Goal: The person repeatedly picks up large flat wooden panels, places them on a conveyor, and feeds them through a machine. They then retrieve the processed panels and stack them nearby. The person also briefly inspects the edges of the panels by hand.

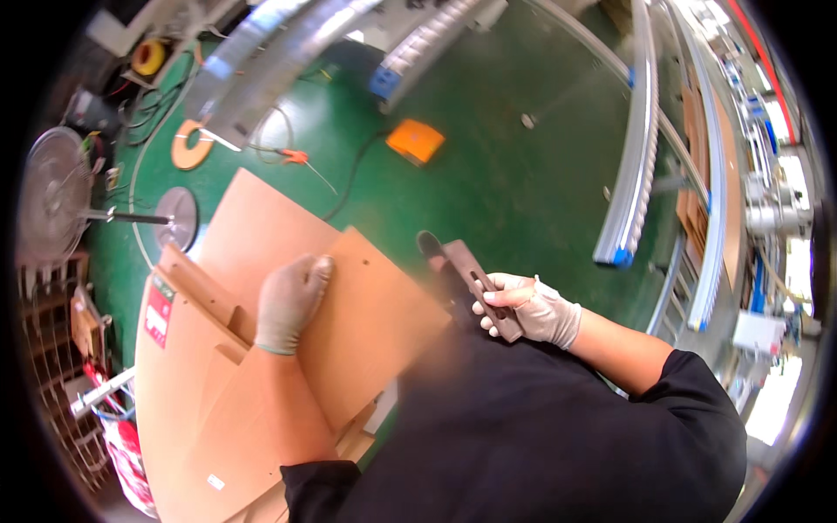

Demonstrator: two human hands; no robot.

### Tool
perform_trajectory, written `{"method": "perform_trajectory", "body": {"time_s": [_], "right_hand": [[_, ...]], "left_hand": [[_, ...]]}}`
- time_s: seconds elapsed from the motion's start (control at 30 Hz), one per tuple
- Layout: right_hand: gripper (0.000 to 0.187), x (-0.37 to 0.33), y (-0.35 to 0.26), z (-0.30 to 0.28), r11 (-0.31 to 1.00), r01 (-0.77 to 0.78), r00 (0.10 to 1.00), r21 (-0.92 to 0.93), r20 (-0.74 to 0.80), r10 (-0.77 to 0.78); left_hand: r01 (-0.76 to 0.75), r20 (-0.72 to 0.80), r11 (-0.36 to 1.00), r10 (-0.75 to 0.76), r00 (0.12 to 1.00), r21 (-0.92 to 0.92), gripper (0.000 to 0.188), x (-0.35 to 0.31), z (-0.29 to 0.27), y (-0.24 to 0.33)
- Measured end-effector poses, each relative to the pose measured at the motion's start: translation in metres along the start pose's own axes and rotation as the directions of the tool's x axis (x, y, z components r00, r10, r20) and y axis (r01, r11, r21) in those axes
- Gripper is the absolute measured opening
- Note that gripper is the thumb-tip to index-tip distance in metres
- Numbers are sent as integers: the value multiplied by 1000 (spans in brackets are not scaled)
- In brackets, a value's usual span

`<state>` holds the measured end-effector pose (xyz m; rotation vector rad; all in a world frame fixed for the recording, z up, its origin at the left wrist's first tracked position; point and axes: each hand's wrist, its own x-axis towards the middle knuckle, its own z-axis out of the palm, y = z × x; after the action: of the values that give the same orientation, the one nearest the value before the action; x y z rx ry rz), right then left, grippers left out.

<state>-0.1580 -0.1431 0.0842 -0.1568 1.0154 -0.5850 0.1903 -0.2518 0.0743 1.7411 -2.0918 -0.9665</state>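
Note:
My left hand (290,301), in a pale grey glove, is closed at the left edge of a tan flat board (379,309) with a small hole near its top corner. Its thumb lies toward the board and most fingers are hidden. My right hand (532,309), in a white glove with bare fingertips, is wrapped round a long, narrow dark-brown block with slots (471,266). A rounded dark piece (430,247) shows beside the block's far end; I cannot tell whether they are joined. The block is held in front of my dark clothing, apart from the board.
More tan boards and a carton (200,383) stand at my left. An orange box (416,141) with a black cable lies on the green floor (488,174). Metal roller rails (641,148) stand ahead and right. A floor fan (57,192) stands far left.

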Motion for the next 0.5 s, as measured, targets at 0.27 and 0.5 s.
{"method": "perform_trajectory", "body": {"time_s": [0.27,0.5], "right_hand": [[34,176,-216,92,739,457,889,-495,273,-368],[44,407,-376,149,312,754,642,-578,549,-536]], "left_hand": [[206,-89,962,-193,977,177,45,-8,-2,2],[380,-504,882,-204,840,277,36,-20,25,13]]}}
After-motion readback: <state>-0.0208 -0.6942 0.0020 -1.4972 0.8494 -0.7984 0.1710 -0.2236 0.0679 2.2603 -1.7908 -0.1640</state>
